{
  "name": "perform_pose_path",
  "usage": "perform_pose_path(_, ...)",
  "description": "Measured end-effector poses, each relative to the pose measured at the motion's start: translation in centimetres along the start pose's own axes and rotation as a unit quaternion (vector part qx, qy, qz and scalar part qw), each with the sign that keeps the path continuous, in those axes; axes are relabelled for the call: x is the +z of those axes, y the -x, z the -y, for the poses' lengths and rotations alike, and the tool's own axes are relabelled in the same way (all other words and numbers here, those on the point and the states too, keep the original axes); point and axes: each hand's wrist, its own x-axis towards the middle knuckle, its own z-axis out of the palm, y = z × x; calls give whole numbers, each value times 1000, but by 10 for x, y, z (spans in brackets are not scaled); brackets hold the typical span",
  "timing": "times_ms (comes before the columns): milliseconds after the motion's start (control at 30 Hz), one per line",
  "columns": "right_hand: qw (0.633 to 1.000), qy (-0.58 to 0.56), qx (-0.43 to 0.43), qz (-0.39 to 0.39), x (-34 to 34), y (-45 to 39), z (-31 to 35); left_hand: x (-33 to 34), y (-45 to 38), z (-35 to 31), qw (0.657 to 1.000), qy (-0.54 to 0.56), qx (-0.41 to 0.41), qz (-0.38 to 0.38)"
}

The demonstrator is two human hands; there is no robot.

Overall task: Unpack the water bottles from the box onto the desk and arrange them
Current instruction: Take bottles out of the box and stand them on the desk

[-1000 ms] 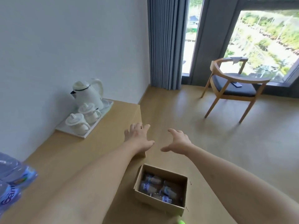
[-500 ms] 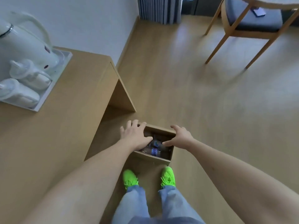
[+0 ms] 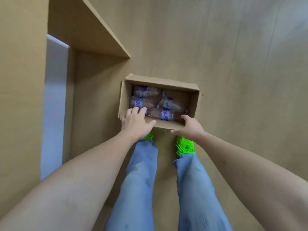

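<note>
Cardboard box [image 3: 173, 125], open at the top, sits on the wooden floor [image 3: 233, 64] just in front of the person's feet, near the outer corner of the desk [image 3: 20, 80], whose side panel [image 3: 80, 27] rises at the upper left. Four water bottles lie on their sides on the box bottom: one bottle [image 3: 146, 91] along the far wall, a second bottle [image 3: 141, 102] just beside it against the left wall, a third bottle [image 3: 170, 103] tilted in the middle, and a fourth bottle [image 3: 162, 114] along the near wall. All have blue labels and look unopened, though the caps are hard to make out. The left hand [image 3: 135, 123] is over the box's near left corner, palm down, fingers [image 3: 133, 112] slightly spread and reaching over the rim toward the second bottle; whether they touch it cannot be told. The right hand [image 3: 191, 126] is at the near right part of the rim, fingers loosely curled and thumb held apart, grasping nothing. Neither hand holds a bottle. Below the hands are blue trousers [image 3: 141, 180] and bright green shoes [image 3: 185, 145], standing close to the box's near wall.
</note>
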Motion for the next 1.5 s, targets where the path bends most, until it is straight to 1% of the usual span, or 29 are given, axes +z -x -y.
perform_pose_path(100,1000,-11,21,4,30,-61,-7,44,-56,20,1000,-7,0,20)
perform_pose_path(267,999,-19,37,-12,62,-149,-9,107,-126,38,999,-20,21,22)
perform_pose_path(467,998,44,29,-30,86,-238,-9,162,-191,48,997,-67,34,21)
perform_pose_path(533,995,84,26,-55,93,-260,-9,174,-209,49,995,-77,66,11)
perform_pose_path(633,981,152,20,-118,104,-282,-7,185,-233,47,987,-94,132,-17)
perform_pose_path(700,977,168,11,-133,111,-295,-8,191,-249,42,982,-109,153,-5)
perform_pose_path(800,975,183,1,-125,114,-312,-12,198,-269,33,979,-129,155,26)
perform_pose_path(933,978,190,-13,-90,109,-332,-15,208,-278,27,970,-194,148,15)
perform_pose_path(1033,979,190,-6,-70,99,-343,-13,207,-281,16,965,-228,132,3)
perform_pose_path(1167,970,236,-15,-55,88,-347,-16,199,-285,9,949,-276,144,52)
perform_pose_path(1233,973,218,-28,-62,86,-340,-19,194,-279,10,957,-250,125,73)
perform_pose_path(1333,980,185,-38,-64,84,-317,-20,183,-263,11,970,-198,119,68)
perform_pose_path(1367,984,164,-26,-57,82,-307,-19,178,-258,14,977,-165,119,68)
perform_pose_path(1433,995,86,21,-36,79,-285,-17,163,-248,25,988,-67,123,65)
perform_pose_path(1500,998,15,60,-20,77,-259,-17,145,-234,36,991,4,124,47)
